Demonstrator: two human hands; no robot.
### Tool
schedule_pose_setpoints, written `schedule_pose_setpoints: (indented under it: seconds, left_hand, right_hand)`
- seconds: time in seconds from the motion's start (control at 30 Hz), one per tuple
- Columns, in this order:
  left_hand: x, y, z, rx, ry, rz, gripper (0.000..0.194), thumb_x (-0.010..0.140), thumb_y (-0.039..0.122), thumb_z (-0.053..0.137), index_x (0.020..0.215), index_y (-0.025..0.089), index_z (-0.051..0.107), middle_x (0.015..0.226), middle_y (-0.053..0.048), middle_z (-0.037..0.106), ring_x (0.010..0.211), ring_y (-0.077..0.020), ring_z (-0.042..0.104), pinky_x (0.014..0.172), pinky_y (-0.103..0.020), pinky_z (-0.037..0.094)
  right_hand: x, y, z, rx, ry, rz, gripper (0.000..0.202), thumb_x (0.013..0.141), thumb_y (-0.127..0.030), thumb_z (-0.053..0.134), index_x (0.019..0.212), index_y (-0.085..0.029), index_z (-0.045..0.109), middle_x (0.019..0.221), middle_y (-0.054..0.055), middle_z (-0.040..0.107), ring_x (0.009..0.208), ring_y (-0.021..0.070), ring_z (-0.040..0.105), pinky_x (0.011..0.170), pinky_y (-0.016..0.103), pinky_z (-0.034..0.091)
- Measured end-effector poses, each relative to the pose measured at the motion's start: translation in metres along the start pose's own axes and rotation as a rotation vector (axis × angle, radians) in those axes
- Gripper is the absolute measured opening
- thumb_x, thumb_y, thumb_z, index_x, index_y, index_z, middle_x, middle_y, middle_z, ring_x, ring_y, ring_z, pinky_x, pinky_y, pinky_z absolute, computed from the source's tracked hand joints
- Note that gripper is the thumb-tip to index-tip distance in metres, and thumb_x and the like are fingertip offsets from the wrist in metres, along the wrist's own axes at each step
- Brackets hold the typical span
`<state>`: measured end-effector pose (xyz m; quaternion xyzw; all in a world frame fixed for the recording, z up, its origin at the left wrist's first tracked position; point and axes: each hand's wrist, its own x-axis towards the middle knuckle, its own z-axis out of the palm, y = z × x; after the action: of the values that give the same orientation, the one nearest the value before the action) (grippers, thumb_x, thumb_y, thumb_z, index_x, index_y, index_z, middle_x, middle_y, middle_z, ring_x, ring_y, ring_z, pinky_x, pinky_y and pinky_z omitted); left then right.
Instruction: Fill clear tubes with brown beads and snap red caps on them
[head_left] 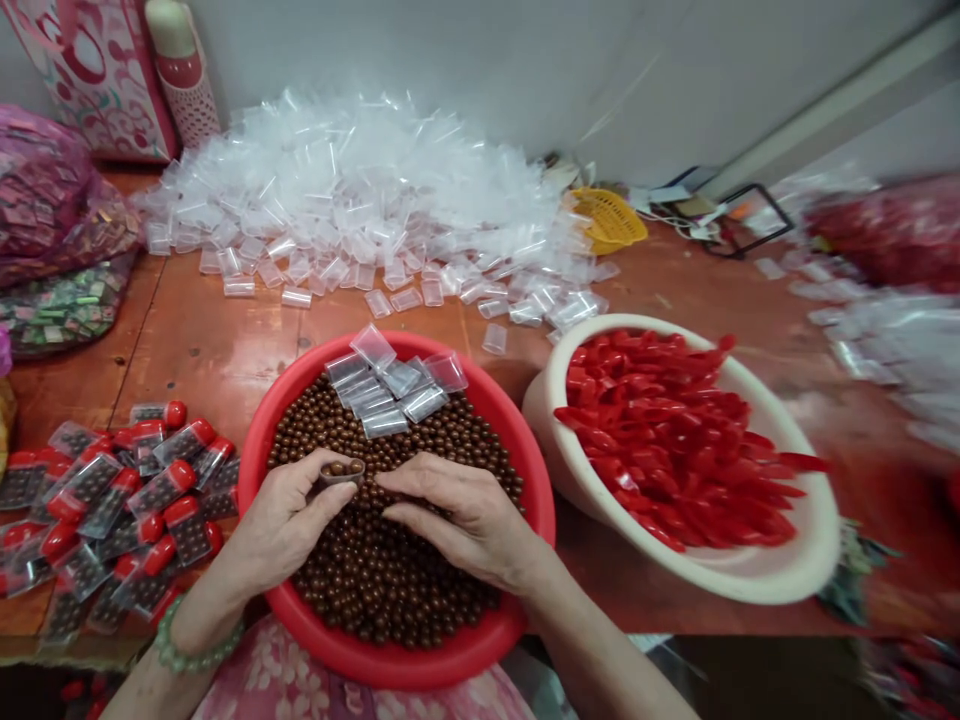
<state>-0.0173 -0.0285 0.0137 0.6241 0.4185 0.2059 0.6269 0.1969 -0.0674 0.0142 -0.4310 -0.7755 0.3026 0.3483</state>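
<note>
My left hand (296,520) holds a small clear plastic case (342,470) upright between thumb and fingers, with brown balls showing at its open top. Beside it, my right hand (457,515) hovers over the balls, thumb and forefinger slightly apart near the case; nothing shows between them. Both hands are above a red basin (544,500) full of small brown balls (397,590). Several clear cases (386,385) lie on the balls at the basin's far side.
A cream basin (821,500) of red plastic caps (667,440) stands at right. Filled, red-capped cases (142,500) lie at left. Behind rises a heap of clear cases (375,190), with a yellow basket (611,220) at its right. A bottle (184,85) and purple bag (45,190) stand back left.
</note>
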Motion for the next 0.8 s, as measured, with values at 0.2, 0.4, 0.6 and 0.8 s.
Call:
schedule_pose_setpoints:
  seconds: [0.2, 0.4, 0.6, 0.8]
  left_hand:
    - [0.001, -0.006, 0.003, -0.098, 0.062, -0.050, 0.025, 0.091, 0.036, 0.053, 0.104, 0.016, 0.062, 0.095, -0.004, 0.068, 0.090, -0.0174, 0.063, 0.083, -0.029, 0.049]
    - [0.002, -0.006, 0.006, -0.150, 0.092, -0.033, 0.022, 0.088, 0.032, 0.056, 0.103, 0.017, 0.061, 0.094, -0.004, 0.067, 0.089, -0.0165, 0.062, 0.082, -0.028, 0.048]
    - [-0.004, -0.005, 0.003, -0.074, 0.100, -0.036, 0.023, 0.090, 0.034, 0.055, 0.105, 0.017, 0.061, 0.098, -0.004, 0.067, 0.091, -0.0177, 0.063, 0.083, -0.028, 0.047]
    - [0.001, -0.011, -0.002, 0.010, 0.071, -0.040, 0.025, 0.089, 0.037, 0.057, 0.105, 0.019, 0.062, 0.099, -0.004, 0.070, 0.093, -0.0188, 0.064, 0.084, -0.028, 0.047]
  right_hand:
    - [0.006, 0.026, -0.027, -0.453, 0.074, 0.302, 0.021, 0.090, -0.030, 0.059, 0.109, -0.021, 0.064, 0.109, 0.010, 0.066, 0.103, 0.0257, 0.063, 0.092, 0.045, 0.053]
    - [0.024, 0.060, -0.028, -0.831, -0.175, 0.233, 0.030, 0.089, -0.012, 0.048, 0.113, -0.016, 0.065, 0.116, 0.016, 0.063, 0.106, 0.0315, 0.057, 0.091, 0.049, 0.048]
    - [0.023, 0.038, -0.030, -0.762, -0.202, 0.206, 0.037, 0.089, -0.015, 0.052, 0.125, -0.017, 0.059, 0.121, 0.015, 0.063, 0.107, 0.0291, 0.057, 0.091, 0.046, 0.049]
    - [-0.026, 0.039, -0.087, -0.856, 0.295, 0.462, 0.031, 0.093, -0.030, 0.051, 0.118, -0.017, 0.063, 0.122, 0.016, 0.061, 0.115, 0.0307, 0.055, 0.101, 0.050, 0.043]
